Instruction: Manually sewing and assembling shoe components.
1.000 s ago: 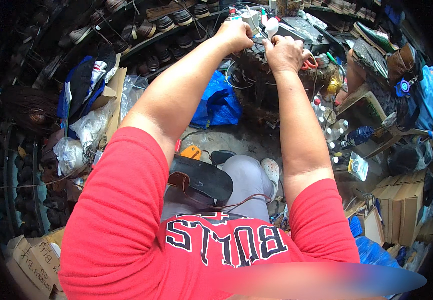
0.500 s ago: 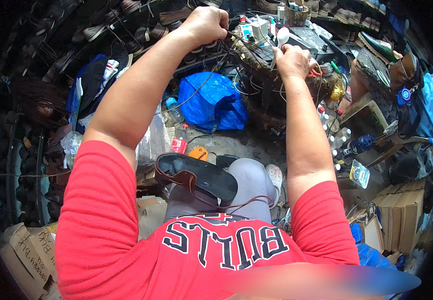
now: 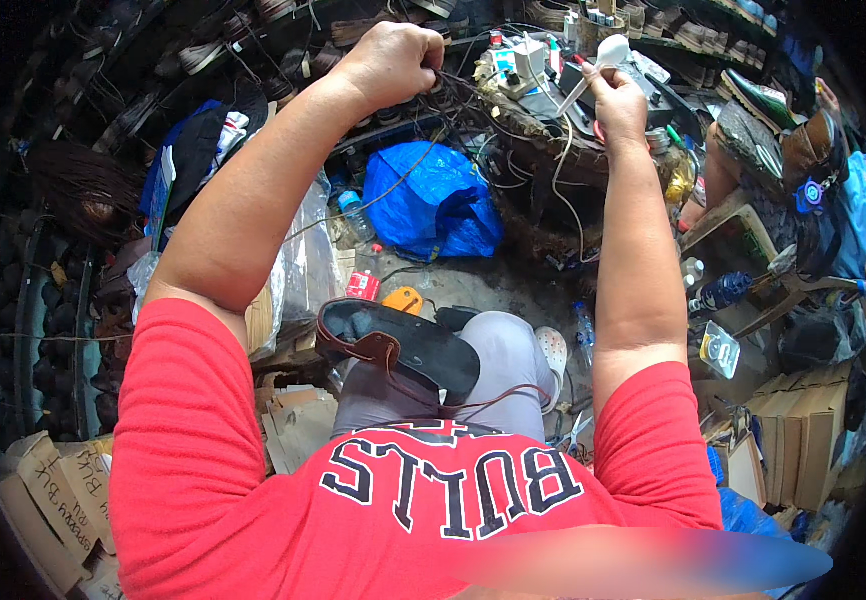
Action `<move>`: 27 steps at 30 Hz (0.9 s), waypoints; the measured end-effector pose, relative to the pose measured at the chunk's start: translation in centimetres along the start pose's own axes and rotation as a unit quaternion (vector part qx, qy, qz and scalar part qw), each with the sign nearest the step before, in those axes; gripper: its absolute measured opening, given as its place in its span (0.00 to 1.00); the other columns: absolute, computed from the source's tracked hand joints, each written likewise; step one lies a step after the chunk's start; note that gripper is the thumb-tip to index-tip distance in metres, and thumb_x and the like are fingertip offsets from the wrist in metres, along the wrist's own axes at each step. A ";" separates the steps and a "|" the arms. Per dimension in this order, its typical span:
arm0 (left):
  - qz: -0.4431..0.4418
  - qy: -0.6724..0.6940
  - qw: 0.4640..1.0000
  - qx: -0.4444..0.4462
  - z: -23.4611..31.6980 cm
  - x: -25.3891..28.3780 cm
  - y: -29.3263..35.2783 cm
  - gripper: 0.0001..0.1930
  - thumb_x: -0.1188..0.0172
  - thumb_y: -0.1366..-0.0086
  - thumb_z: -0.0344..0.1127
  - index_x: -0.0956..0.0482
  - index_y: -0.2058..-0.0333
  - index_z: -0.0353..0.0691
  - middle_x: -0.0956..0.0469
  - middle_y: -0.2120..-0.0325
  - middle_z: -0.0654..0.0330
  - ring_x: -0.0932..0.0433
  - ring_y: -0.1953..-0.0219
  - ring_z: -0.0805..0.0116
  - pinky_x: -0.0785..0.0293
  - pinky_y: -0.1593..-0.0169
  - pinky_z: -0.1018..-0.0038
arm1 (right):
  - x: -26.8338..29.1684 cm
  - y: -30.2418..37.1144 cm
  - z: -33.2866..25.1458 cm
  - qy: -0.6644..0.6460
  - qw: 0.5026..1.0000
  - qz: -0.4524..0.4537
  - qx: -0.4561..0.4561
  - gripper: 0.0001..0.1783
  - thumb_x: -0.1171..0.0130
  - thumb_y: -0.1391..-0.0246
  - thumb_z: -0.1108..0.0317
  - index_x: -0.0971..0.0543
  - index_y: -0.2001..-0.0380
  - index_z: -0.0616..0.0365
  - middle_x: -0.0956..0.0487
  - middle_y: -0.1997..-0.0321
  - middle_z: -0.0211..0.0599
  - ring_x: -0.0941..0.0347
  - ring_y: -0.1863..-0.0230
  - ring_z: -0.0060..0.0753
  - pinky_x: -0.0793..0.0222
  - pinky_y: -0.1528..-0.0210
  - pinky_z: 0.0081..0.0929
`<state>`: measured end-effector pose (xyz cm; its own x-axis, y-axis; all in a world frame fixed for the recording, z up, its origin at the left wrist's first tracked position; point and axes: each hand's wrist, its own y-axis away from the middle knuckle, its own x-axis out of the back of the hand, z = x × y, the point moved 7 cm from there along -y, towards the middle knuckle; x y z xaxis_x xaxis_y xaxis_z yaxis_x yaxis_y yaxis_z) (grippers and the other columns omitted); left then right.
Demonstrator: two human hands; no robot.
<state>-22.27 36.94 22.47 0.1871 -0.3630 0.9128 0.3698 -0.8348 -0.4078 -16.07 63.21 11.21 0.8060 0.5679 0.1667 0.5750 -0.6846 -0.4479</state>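
Note:
My left hand (image 3: 391, 65) is raised at the far left of centre, fingers curled in a pinch on a thin dark cord (image 3: 439, 92); the fingertips are partly hidden. Farther right, my right hand (image 3: 618, 103) pinches the handle of a white plastic spoon (image 3: 613, 52), bowl upward, over a cluttered work stand. Below it a pale cable (image 3: 559, 170) hangs in a loop; I cannot tell whether my fingers touch it. Across my lap rests a dark sandal (image 3: 408, 350) with a brown strap, its long brown lace (image 3: 498, 402) trailing to the right.
A blue plastic bag (image 3: 428, 200) lies ahead on the floor, near an orange piece (image 3: 404, 300) and a red-labelled item (image 3: 363, 285). Cardboard (image 3: 803, 430) stands at right, boxes (image 3: 58, 510) at left. Shoes line the far shelves. Another person's arm shows at far right.
My right hand has moved right and slightly up, with the spoon. My left hand has shifted a little left and down. The pale cable now hangs more plainly in view.

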 end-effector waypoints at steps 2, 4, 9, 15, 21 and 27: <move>0.032 0.019 0.999 -0.006 0.3 1.1 0.6 0.08 0.41 0.55 0.27 0.23 0.72 0.38 0.25 0.77 0.55 0.24 0.72 0.62 0.28 0.65 0.72 | 0.4 0.2 -0.4 -0.003 1.000 -0.003 0.004 0.19 0.36 0.54 0.53 0.20 0.69 0.60 0.20 0.73 0.31 0.29 0.71 0.19 0.35 0.64 0.20; 0.081 0.004 0.996 -0.032 1.1 3.0 1.2 0.08 0.41 0.55 0.27 0.23 0.72 0.38 0.25 0.77 0.55 0.24 0.72 0.63 0.28 0.65 0.73 | 0.6 0.6 -0.8 0.086 0.996 -0.007 0.021 0.17 0.36 0.55 0.54 0.19 0.70 0.57 0.20 0.73 0.32 0.28 0.72 0.20 0.34 0.65 0.21; 0.156 -0.013 0.988 0.003 2.4 9.1 2.0 0.06 0.40 0.54 0.30 0.22 0.75 0.37 0.22 0.74 0.55 0.23 0.70 0.63 0.26 0.63 0.71 | -0.4 1.5 -0.3 0.085 0.996 -0.037 0.009 0.17 0.36 0.56 0.53 0.19 0.71 0.56 0.20 0.75 0.32 0.27 0.74 0.22 0.34 0.66 0.22; 0.221 0.041 0.973 0.057 3.4 13.8 3.9 0.06 0.43 0.55 0.22 0.22 0.74 0.35 0.24 0.77 0.55 0.24 0.72 0.67 0.28 0.68 0.74 | -2.3 1.5 1.9 0.291 0.949 -0.124 -0.003 0.20 0.40 0.58 0.46 0.19 0.66 0.46 0.19 0.67 0.34 0.24 0.63 0.36 0.32 0.60 0.32; 0.167 0.058 0.978 0.112 2.5 13.5 5.6 0.12 0.44 0.53 0.24 0.23 0.66 0.38 0.23 0.72 0.52 0.23 0.71 0.64 0.27 0.63 0.73 | -0.2 1.6 0.8 0.314 0.940 -0.131 -0.005 0.29 0.37 0.63 0.43 0.21 0.58 0.48 0.20 0.63 0.39 0.24 0.60 0.39 0.31 0.57 0.32; -0.018 0.243 0.970 -0.010 6.7 6.8 7.2 0.08 0.42 0.50 0.19 0.26 0.70 0.36 0.28 0.77 0.68 0.31 0.73 0.84 0.33 0.68 0.85 | -0.4 10.5 -9.7 -0.338 0.922 -0.176 0.074 0.33 0.36 0.53 0.60 0.35 0.45 0.58 0.27 0.56 0.39 0.30 0.60 0.23 0.34 0.60 0.18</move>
<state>-12.25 31.25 25.60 -0.2778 -0.4819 0.8311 0.3489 -0.8566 -0.3801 -9.00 51.34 15.00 0.2727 0.9325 -0.2370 0.7187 -0.3612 -0.5942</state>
